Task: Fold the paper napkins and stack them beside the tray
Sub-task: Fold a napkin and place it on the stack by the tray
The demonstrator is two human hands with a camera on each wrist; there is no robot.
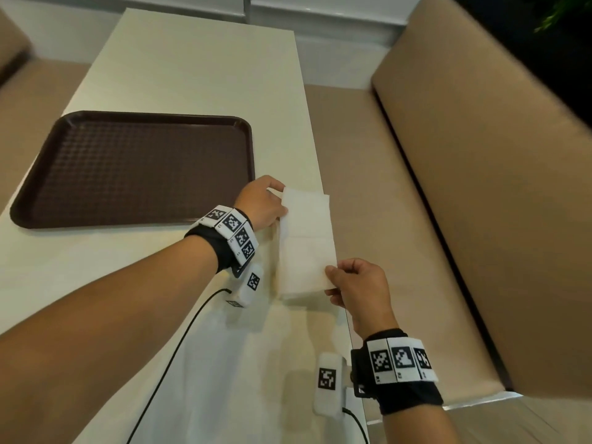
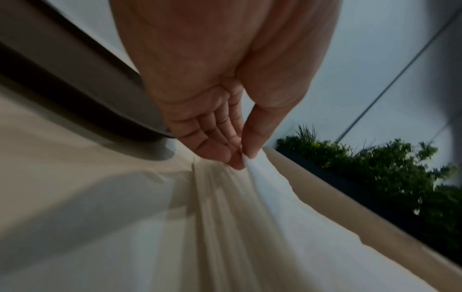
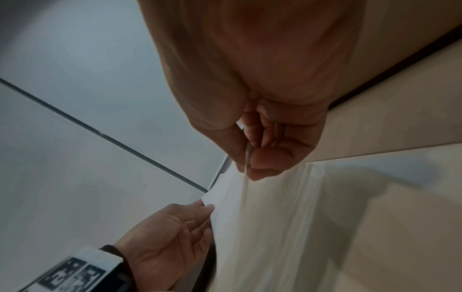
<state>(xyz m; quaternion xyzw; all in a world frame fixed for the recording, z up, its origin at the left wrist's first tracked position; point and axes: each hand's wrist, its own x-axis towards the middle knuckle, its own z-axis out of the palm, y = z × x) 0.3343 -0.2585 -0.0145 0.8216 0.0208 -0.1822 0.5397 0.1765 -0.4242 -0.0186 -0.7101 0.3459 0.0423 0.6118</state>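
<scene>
A white paper napkin (image 1: 306, 241) is held between both hands just above the table's right edge, to the right of the brown tray (image 1: 134, 169). My left hand (image 1: 267, 203) pinches its far corner, thumb against fingertips (image 2: 243, 156). My right hand (image 1: 349, 283) pinches the near right corner between thumb and forefinger (image 3: 246, 166). The napkin (image 2: 262, 207) looks folded over, a rectangle running away from me. In the right wrist view the napkin (image 3: 262, 227) stretches from my right fingers to my left hand (image 3: 175, 233). Pale layers beneath it, possibly more napkins, are too blurred to tell.
The cream table (image 1: 179, 75) is long and narrow. Its right edge runs close under the napkin. A tan bench seat (image 1: 448, 187) lies to the right, and another (image 1: 25, 100) to the left. A black cable (image 1: 179, 347) trails from my left wrist. Green plants (image 2: 400, 177) stand behind the bench.
</scene>
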